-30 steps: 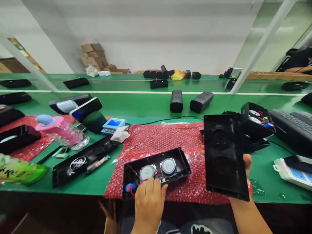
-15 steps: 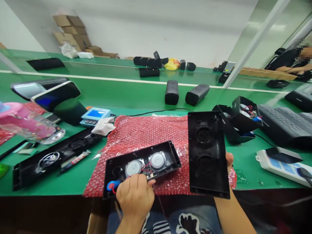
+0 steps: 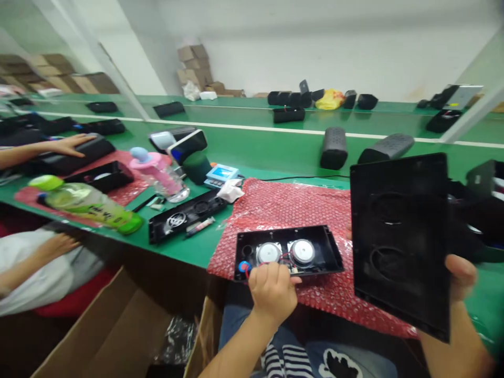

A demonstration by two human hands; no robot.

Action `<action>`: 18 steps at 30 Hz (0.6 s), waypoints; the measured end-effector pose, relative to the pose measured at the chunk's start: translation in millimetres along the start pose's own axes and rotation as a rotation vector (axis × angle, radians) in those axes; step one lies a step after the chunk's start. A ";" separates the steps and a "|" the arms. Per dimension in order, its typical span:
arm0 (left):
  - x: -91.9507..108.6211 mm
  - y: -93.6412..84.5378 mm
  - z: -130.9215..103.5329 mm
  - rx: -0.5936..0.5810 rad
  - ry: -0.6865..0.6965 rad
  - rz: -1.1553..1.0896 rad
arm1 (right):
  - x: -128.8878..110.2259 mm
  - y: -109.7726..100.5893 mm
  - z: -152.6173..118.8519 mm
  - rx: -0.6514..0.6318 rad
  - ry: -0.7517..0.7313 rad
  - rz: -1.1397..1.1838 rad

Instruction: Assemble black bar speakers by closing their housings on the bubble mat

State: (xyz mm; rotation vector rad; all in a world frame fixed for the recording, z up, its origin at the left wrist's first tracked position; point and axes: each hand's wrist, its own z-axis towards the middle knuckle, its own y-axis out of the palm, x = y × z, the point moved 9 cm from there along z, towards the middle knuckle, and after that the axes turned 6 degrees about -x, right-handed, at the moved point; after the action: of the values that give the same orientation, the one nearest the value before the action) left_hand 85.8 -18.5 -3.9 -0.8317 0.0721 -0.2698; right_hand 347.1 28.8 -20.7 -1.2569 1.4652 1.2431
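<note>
My left hand (image 3: 273,294) grips the near edge of a black speaker housing (image 3: 323,257), its fingers curled over the rim. Two round speaker drivers (image 3: 302,252) with red wires sit inside the housing, and a blue cylindrical part (image 3: 244,267) lies at its left end. The housing rests on red bubble wrap (image 3: 283,199). At the right, my right hand (image 3: 461,275) holds up a black speaker panel (image 3: 399,236), inner face towards me, with two round openings or recesses. My right fingers are mostly hidden behind that panel.
A long black panel (image 3: 189,214), a syringe-like tube (image 3: 200,227) and a blue-screened device (image 3: 221,175) lie left of the wrap. Further left are a green bottle (image 3: 90,207) and a co-worker's hand (image 3: 71,144). An open cardboard box (image 3: 114,320) stands below the table edge.
The view has swung left, showing the co-worker and cardboard box. My right hand has brought the panel higher and closer to the camera. My left hand keeps its grip on the housing.
</note>
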 end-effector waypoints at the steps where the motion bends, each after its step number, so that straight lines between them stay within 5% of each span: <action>1: 0.5 -1.4 -0.1 -0.004 -0.009 -0.013 | -5.9 7.1 2.1 -0.068 -0.007 -0.028; 5: -1.2 -12.4 -6.8 -0.043 -0.013 -0.149 | -39.0 44.0 11.1 -0.287 -0.113 -0.231; 10: -23.1 -48.5 -26.2 0.109 0.000 -0.211 | -81.2 103.5 16.0 -0.424 -0.470 -0.795; 14: -37.0 -47.3 -36.7 0.089 0.016 -0.096 | -75.9 147.3 11.5 -0.577 -0.660 -1.035; 18: -42.5 -46.0 -39.4 0.083 0.040 -0.085 | -48.0 174.6 10.8 -0.690 -0.681 -1.247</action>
State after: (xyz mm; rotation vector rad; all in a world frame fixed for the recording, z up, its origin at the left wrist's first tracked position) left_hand 28.6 -65.2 1.7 -0.7481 0.0632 -0.3672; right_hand 182.7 50.4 52.8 -1.5227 -0.3466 1.0502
